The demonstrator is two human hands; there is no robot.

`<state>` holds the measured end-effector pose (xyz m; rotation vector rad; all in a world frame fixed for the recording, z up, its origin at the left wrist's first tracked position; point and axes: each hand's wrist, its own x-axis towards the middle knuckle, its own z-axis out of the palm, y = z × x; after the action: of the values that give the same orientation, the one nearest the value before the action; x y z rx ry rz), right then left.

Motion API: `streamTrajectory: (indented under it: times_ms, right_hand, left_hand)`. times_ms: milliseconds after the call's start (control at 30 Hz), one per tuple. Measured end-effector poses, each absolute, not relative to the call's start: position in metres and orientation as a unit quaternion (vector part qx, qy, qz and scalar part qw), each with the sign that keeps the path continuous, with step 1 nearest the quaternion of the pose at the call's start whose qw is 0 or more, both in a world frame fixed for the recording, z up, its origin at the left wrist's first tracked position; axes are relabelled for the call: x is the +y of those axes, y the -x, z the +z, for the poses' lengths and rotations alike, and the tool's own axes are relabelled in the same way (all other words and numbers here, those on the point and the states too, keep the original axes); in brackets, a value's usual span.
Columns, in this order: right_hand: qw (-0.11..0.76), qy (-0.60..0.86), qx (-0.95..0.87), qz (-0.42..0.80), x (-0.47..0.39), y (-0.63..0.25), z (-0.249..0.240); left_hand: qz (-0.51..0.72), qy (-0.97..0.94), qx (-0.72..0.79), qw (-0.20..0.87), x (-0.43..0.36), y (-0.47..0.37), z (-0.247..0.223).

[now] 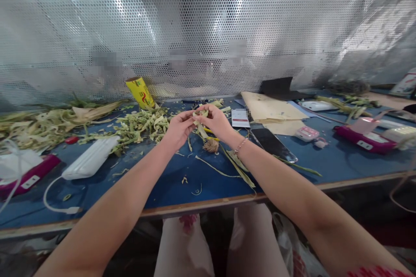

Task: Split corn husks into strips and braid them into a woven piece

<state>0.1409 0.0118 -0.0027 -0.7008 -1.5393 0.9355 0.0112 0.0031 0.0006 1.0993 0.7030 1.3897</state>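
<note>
Over the blue tabletop point(182, 181), my left hand point(180, 127) and my right hand point(217, 122) meet with their fingers closed on a small pale green leaf strip point(200, 130). The strip looks folded or curled, and the fingers partly cover it. Just below my right hand sits a dry brownish tuft point(211, 146). Several long leaf strips point(238, 166) lie beneath my right wrist. To the left of my left hand is a heap of curled, pale green strips point(143, 124).
A yellow tube point(140, 92) leans near the perforated metal screen point(208, 43). A white power bank point(91, 158) with a cable lies left. At right are a black phone point(273, 143), brown paper point(273, 108), a pink case point(306, 133) and a magenta tissue box point(364, 138).
</note>
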Motion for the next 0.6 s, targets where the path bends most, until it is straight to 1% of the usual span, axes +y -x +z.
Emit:
streamTrajectory:
  times_ms: [100,200,433,600]
  right_hand:
    - [0.565,0.283,-0.648,0.426,0.0123,-0.1411,-0.0022]
    - [0.581,0.285,-0.62,0.444,0.0151,-0.1403,-0.0052]
    - [0.623,0.249,-0.488,0.559,0.0104,-0.1349,-0.0045]
    - [0.639,0.231,-0.433,0.592,0.0074,-0.132,-0.0021]
  left_hand:
    - [0.607,-0.456,0.305,0.575,0.0054,-0.0102,0.0007]
    - [0.607,-0.448,0.311,0.577,0.006,-0.0104,0.0013]
    - [0.609,-0.432,0.299,0.594,0.0058,-0.0123,-0.0007]
    - [0.619,-0.428,0.296,0.588,0.0052,-0.0137,-0.0019]
